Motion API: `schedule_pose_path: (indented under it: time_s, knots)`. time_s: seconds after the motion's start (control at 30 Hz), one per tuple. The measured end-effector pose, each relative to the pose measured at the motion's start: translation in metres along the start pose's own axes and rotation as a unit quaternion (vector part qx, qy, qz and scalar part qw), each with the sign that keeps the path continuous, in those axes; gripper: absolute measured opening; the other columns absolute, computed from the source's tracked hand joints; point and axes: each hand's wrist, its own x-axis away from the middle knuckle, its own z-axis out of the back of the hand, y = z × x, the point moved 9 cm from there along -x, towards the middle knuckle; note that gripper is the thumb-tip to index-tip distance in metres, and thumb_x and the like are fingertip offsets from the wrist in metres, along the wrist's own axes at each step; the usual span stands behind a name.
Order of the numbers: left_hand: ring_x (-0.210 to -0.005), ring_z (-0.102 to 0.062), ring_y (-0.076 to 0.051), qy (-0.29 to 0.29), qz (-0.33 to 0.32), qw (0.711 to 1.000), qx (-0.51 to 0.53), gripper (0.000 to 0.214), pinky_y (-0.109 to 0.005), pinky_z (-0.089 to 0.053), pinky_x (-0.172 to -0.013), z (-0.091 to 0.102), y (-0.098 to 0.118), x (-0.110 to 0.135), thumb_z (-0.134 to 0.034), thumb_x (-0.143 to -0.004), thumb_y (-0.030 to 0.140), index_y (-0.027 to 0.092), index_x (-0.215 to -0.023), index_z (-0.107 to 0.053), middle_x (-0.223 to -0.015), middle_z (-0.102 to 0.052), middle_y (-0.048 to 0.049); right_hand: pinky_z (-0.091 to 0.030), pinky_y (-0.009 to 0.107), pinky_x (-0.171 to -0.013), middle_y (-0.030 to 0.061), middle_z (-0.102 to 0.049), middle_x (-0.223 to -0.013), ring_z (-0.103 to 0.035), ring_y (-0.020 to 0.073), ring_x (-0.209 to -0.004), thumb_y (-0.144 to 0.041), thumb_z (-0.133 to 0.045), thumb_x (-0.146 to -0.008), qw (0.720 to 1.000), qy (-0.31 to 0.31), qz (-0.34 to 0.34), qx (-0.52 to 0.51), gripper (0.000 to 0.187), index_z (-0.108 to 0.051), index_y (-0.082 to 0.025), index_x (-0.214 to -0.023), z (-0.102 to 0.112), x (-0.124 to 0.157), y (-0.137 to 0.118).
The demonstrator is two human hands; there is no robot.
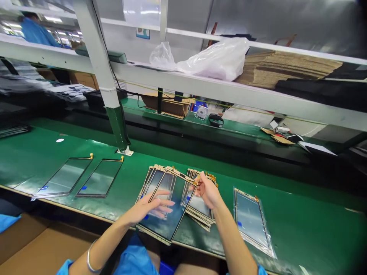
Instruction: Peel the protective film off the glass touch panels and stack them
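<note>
A glass touch panel with a black border and a pale top strip is tilted over a stack of similar panels. My right hand pinches its upper right corner, beside the small orange flex tab. My left hand lies at the panel's left side, fingers stretched out over the glass; I cannot tell whether they press on it. Behind my right hand is a second stack of panels, fanned out, with orange tabs at the top.
Two separate panels lie left on the green bench. Another panel in clear film is at the right. A white post stands behind. The shelf above carries plastic bags and cardboard sheets. An open carton sits lower left.
</note>
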Motion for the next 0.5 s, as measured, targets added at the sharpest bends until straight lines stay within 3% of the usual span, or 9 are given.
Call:
schedule_pose_path:
  time_s: [0.1, 0.2, 0.27, 0.37, 0.5]
  knots:
    - [-0.100, -0.066, -0.028, -0.019, 0.007, 1.000, -0.005, 0.055, -0.036, -0.051, -0.078, -0.015, -0.003, 0.005, -0.061, -0.081, 0.052, 0.017, -0.121, -0.049, -0.118, -0.064, -0.0186, -0.036, 0.023, -0.041, 0.0027, -0.059, -0.053, -0.049, 0.0118, -0.041, -0.071, -0.057, -0.068, 0.988, 0.007, 0.039, 0.152, 0.054, -0.054, -0.018, -0.064, 0.012, 0.023, -0.007]
    - [-0.097, -0.067, -0.027, -0.049, 0.030, 0.998, 0.006, 0.050, -0.032, -0.052, -0.072, -0.028, -0.003, 0.011, -0.059, -0.082, 0.052, 0.017, -0.116, -0.049, -0.117, -0.065, -0.0182, -0.040, 0.024, -0.050, -0.0012, -0.053, -0.052, -0.049, 0.0119, -0.047, -0.052, -0.050, -0.085, 0.936, 0.083, 0.165, 0.301, 0.039, -0.057, -0.018, -0.067, 0.023, 0.052, -0.017]
    - [-0.096, -0.068, -0.025, -0.062, 0.046, 0.997, -0.017, 0.047, -0.030, -0.052, -0.070, -0.034, 0.001, 0.018, -0.057, -0.083, 0.052, 0.017, -0.115, -0.050, -0.116, -0.065, -0.0174, -0.040, 0.024, -0.053, -0.0014, -0.053, -0.055, -0.050, 0.0119, -0.050, -0.042, -0.046, -0.090, 0.897, 0.094, 0.236, 0.361, 0.034, -0.058, -0.019, -0.068, 0.022, 0.069, -0.020]
    - [-0.093, -0.068, -0.022, -0.070, 0.071, 0.987, -0.124, 0.041, -0.028, -0.052, -0.070, -0.036, 0.008, 0.029, -0.052, -0.087, 0.049, 0.017, -0.113, -0.052, -0.113, -0.067, -0.0149, -0.043, 0.024, -0.059, 0.0017, -0.059, -0.069, -0.055, 0.0134, -0.062, -0.033, -0.050, -0.089, 0.873, 0.020, 0.280, 0.399, 0.024, -0.060, -0.019, -0.072, 0.006, 0.080, -0.025]
    - [-0.090, -0.068, -0.021, -0.113, 0.078, 0.956, -0.259, 0.037, -0.027, -0.053, -0.070, -0.046, 0.017, 0.040, -0.044, -0.092, 0.044, 0.020, -0.117, -0.055, -0.108, -0.070, -0.0095, -0.046, 0.025, -0.067, 0.0042, -0.062, -0.086, -0.057, 0.0148, -0.075, -0.027, -0.053, -0.088, 0.881, -0.077, 0.263, 0.386, 0.014, -0.064, -0.020, -0.092, -0.021, 0.081, -0.042]
